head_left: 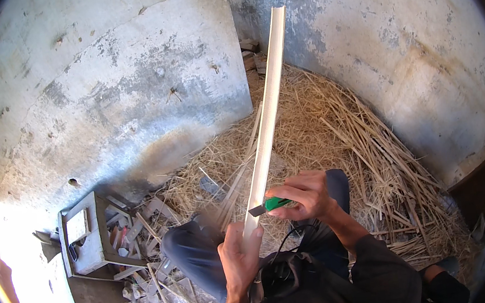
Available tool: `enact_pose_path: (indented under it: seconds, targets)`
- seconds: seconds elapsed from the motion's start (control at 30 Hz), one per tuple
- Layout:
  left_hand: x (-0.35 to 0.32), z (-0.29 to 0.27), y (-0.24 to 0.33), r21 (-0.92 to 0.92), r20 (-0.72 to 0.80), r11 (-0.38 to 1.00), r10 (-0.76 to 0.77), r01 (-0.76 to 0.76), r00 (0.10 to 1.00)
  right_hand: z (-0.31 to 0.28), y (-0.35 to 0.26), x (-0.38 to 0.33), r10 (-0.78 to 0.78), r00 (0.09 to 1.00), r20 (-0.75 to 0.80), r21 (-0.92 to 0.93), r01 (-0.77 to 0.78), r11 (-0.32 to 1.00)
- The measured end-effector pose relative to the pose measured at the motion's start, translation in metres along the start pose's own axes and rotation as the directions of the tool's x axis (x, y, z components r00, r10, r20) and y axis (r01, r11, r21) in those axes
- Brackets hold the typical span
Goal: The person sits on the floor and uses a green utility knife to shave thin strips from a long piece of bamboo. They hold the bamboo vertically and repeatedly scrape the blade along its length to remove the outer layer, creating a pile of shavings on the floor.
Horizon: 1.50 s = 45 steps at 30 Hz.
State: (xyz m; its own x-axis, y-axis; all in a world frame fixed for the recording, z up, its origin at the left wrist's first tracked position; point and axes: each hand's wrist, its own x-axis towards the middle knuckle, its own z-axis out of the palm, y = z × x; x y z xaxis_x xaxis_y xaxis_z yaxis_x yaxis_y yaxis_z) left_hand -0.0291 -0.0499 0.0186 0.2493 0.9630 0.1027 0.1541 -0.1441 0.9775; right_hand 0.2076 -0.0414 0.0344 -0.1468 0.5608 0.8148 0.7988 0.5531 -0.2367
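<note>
Right, fingers first: the right hand (303, 195) is curled firmly round a green-handled knife (274, 203), thumb below, forefinger above. Its grey blade (257, 211) points left and a touch toward the body, lying across the pale channelled strip (269, 107); whether the edge bites or merely rests, I can't tell. That crossing is everything here: strip just left of the right fingertips, blade athwart its long axis. And the left hand (239, 258) is the nearer one, clamped on the strip's near end, thumb over the hollow, the other fingers mostly hidden behind. That thumb sits only just on the body side of the steel, the one thing really in the way!

Outward now: the strip runs up and away, leaning right, its hollow face showing, the far end out before the corner of the walls. Knees flank the work, left knee (190, 245) and right knee (338, 186), both in dark trousers. Beyond, straw (308, 97) covers the ground, loose long slats (365, 138) banked off to the right. Over on the left, a battered wooden box (90, 244) stands among scraps.
</note>
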Motion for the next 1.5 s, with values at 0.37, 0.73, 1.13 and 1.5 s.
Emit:
enact_pose_path:
  seconds: [0.37, 0.73, 1.13, 1.5]
  targets:
    - [-0.008, -0.005, -0.004, 0.026, 0.036, 0.999, -0.033, 0.032, 0.999, 0.002, 0.008, -0.007, -0.038, 0.997, -0.066, -0.046, 0.035, 0.998]
    - [-0.008, -0.013, -0.004, 0.068, 0.055, 0.995, -0.079, 0.075, 0.995, 0.005, 0.012, -0.006, -0.024, 1.0, -0.017, -0.047, 0.023, 0.999]
    - [-0.022, -0.022, -0.026, 0.125, 0.094, 0.985, -0.132, 0.12, 0.987, 0.004, 0.054, -0.012, 0.192, 0.973, -0.125, 0.012, -0.192, 0.981]
    - [-0.037, -0.037, -0.05, 0.102, 0.156, 0.971, -0.232, 0.218, 0.96, -0.01, 0.096, 0.013, 0.195, 0.973, -0.124, -0.1, -0.208, 0.973]
